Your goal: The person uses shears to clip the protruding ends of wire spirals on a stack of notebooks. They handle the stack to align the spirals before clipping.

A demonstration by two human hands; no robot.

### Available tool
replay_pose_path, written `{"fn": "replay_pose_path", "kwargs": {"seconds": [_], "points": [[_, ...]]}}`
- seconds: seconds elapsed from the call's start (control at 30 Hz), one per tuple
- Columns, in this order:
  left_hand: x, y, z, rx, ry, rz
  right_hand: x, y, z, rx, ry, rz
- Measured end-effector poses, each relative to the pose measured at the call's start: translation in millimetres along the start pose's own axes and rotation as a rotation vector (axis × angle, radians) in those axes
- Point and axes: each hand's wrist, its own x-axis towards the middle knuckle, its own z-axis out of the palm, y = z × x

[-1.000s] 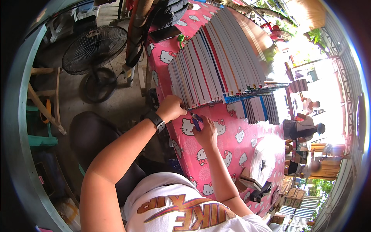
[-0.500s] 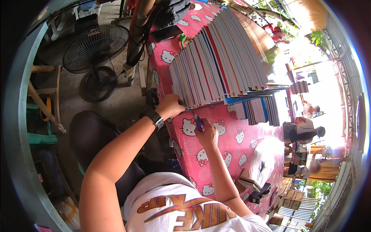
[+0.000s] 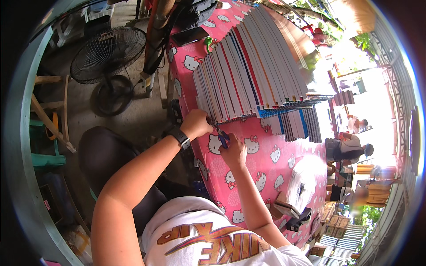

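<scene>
A tall stack of spiral-bound notebooks (image 3: 242,66), mostly white-edged with red, blue and black covers between, stands on the pink patterned table. My left hand (image 3: 198,125), wearing a dark wristwatch (image 3: 179,136), is closed at the stack's near left corner. Its fingertips pinch a notebook's bound edge and are partly hidden there. My right hand (image 3: 235,153) grips small pliers (image 3: 224,140) with dark blue handles. Their metal jaws point at the bound edge, close beside my left fingers.
More spiral notebooks (image 3: 295,126) lie right of the stack. A white plastic bundle (image 3: 306,181) and a black box-like object (image 3: 298,220) sit on the table's right part. A dark phone (image 3: 190,37) lies at the far left. A black fan (image 3: 108,62) stands on the floor left; people are at the right.
My right hand and the pliers have drawn slightly left and down, toward me. My left hand stays at the same corner, with only a slight shift.
</scene>
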Motion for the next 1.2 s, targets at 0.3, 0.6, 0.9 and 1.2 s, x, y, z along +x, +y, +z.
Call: {"fn": "replay_pose_path", "kwargs": {"seconds": [0.3, 0.6, 0.9, 1.2], "points": [[9, -17, -7, -0.219, -0.145, -0.186, -5, 2, -4, 0.056, -0.062, 0.064], [3, -24, 5, -0.148, -0.061, -0.058, 1, -5, 6, -0.013, 0.097, -0.083], [5, -21, 3, -0.132, -0.017, -0.016, 3, 2, 4, -0.02, -0.075, 0.059], [3, -21, 11, -0.175, -0.099, -0.137, -1, 7, 13, -0.021, 0.101, -0.096]]}}
